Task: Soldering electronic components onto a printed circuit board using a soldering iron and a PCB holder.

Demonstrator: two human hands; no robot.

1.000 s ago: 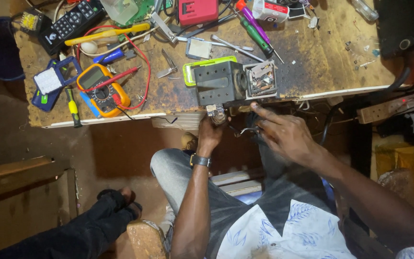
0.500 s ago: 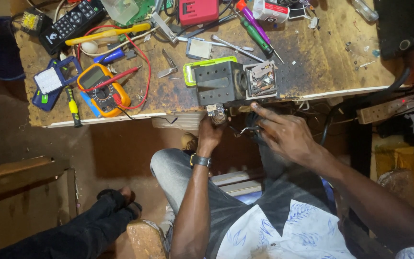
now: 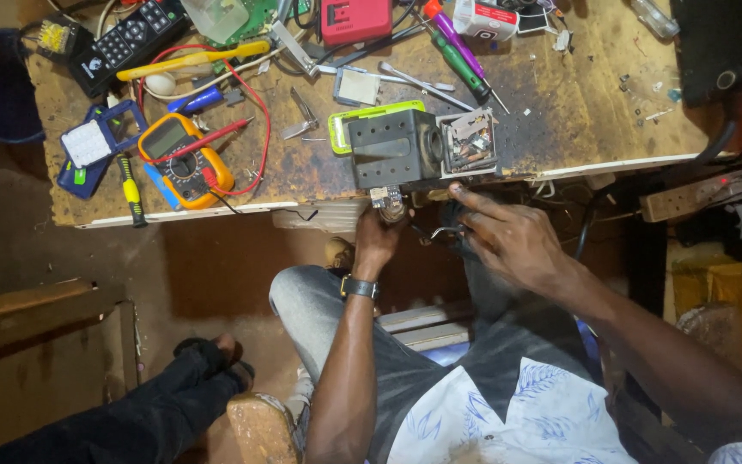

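Very little change across the second. Left hand (image 3: 377,236) keeps grip on small part (image 3: 387,199) at table (image 3: 560,129) edge, just under dark metal block (image 3: 397,148); position matches earlier pictures. Right hand (image 3: 513,245) shifts slightly: forefinger now stretches up-left, tip touching lower edge of open component (image 3: 469,142) beside block, where before it sat a touch lower over black wire loop (image 3: 440,234). View itself drifts marginally. Nothing on table moves.
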